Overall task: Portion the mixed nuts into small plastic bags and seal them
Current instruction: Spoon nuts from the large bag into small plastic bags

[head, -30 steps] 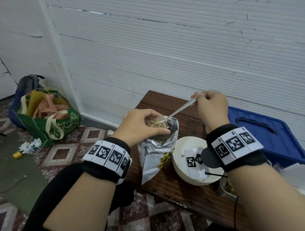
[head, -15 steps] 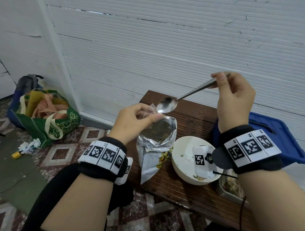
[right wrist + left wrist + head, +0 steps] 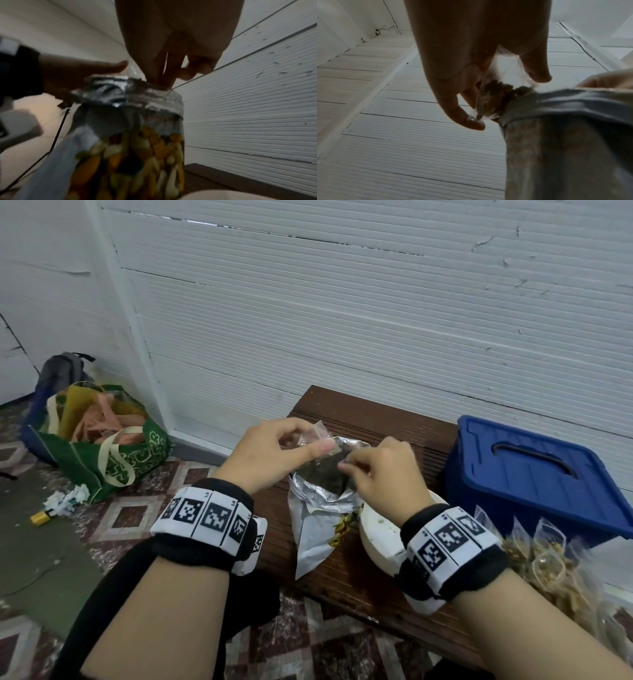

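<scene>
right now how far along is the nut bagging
Done: a pile of filled small bags lies at the right end of the bench. In hand: the left hand and right hand both pinch the top of a small clear bag holding nuts, above the open foil nut pouch; whether its seal is closed cannot be told. Left: the pouch looks far from empty, so more portions probably remain.
</scene>
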Demonstrator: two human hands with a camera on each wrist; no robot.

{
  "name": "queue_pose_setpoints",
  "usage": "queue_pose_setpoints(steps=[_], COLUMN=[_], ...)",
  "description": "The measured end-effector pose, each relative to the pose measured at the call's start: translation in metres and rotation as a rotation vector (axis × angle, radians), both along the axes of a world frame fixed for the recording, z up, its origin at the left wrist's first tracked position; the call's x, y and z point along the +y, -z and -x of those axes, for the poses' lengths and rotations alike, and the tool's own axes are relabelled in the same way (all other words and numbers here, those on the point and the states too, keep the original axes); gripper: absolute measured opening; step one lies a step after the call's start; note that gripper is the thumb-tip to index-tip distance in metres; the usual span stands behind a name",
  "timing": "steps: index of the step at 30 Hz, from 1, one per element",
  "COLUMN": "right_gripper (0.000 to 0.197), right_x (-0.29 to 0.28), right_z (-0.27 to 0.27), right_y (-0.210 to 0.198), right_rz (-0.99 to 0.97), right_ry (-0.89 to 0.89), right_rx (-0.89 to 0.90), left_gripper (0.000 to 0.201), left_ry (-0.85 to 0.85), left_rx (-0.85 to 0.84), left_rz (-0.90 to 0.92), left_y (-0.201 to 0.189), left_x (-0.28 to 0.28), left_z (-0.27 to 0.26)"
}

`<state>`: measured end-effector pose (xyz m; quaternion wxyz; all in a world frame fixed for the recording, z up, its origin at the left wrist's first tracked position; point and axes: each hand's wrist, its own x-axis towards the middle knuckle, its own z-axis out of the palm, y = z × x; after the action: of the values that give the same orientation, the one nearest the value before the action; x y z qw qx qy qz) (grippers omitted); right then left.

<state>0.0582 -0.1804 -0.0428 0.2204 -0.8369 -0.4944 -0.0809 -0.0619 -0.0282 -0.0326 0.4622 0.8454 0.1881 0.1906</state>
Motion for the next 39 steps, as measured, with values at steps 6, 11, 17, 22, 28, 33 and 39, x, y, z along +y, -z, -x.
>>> queue_pose_setpoints(steps=[6,11,17,22,28,33,39], right_gripper=[0.025,0.020,0.025,0.032,0.031,0.027,0.028], right_x=[0.004,0.001,-0.006,-0.016,-0.022,-0.017,-0.006], right_z=[-0.004,-0.008,-0.027,-0.041,-0.052,-0.052,-0.043], right_y=[-0.001,-0.008,-0.020,-0.035,-0.058,-0.062,-0.053], right_rz=[-0.056,-0.332,-0.505,-0.530,-0.595,-0.616,-0.561], right_ry=[0.038,0.161,0.414,0.522,0.529,0.521,0.484], right_rx=[0.317,0.516,0.552,0.545,0.502,0.487,0.539], left_gripper=[0.048,0.045,0.053,0.048,0.046,0.052,0.061], left_ry=[-0.006,0.000,-0.013,-0.038,-0.030,0.006,0.007], left_rx=[0.021,0.028,-0.012,-0.009,0.063,0.125,0.149], left_rz=[-0.011,-0.003,0.040,0.070,0.002,-0.087,-0.180], left_y=[-0.001,-0.002,-0.006,-0.007,-0.010,-0.011,-0.010], left_x=[-0.001,-0.002,-0.003,0.001,0.000,-0.004,-0.011], left_z=[0.001,0.002,0.004,0.007,0.006,0.001,-0.006])
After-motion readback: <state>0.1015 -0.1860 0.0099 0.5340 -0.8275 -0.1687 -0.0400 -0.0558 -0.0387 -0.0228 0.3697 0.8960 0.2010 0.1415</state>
